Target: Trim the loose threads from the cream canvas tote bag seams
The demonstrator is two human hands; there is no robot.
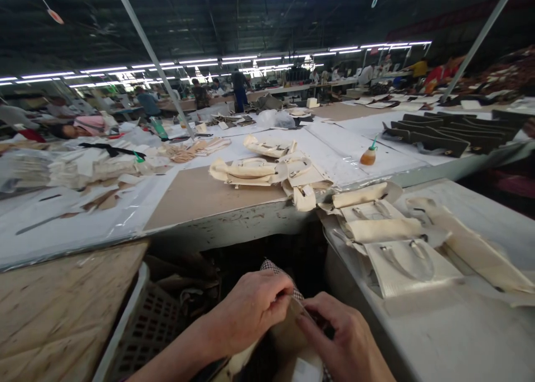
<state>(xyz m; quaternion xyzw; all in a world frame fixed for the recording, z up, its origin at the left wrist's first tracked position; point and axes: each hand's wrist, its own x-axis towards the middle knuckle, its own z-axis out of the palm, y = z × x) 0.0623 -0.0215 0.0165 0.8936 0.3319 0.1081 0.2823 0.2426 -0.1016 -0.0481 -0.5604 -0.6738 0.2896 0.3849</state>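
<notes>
Low in the middle of the view, close to my body, my left hand point(257, 301) and my right hand point(343, 332) pinch the upper edge of a beige bag piece point(292, 343). Their fingertips nearly meet along that edge. A white patch lies on the piece near the bottom of the view, and its lower part runs out of frame. Black-and-white checked cloth point(271, 266) shows just behind my fingers. To my right, cream handbags point(412, 265) with handles lie on a side table point(472, 326).
More cream bag parts point(254, 170) lie on the long worktable point(188, 201) ahead, whose edge faces me. A glue bottle point(368, 155) stands beyond, near dark bag pieces point(443, 131). At left are a plastic basket point(146, 321) and a wooden board point(62, 309). Several people work far back.
</notes>
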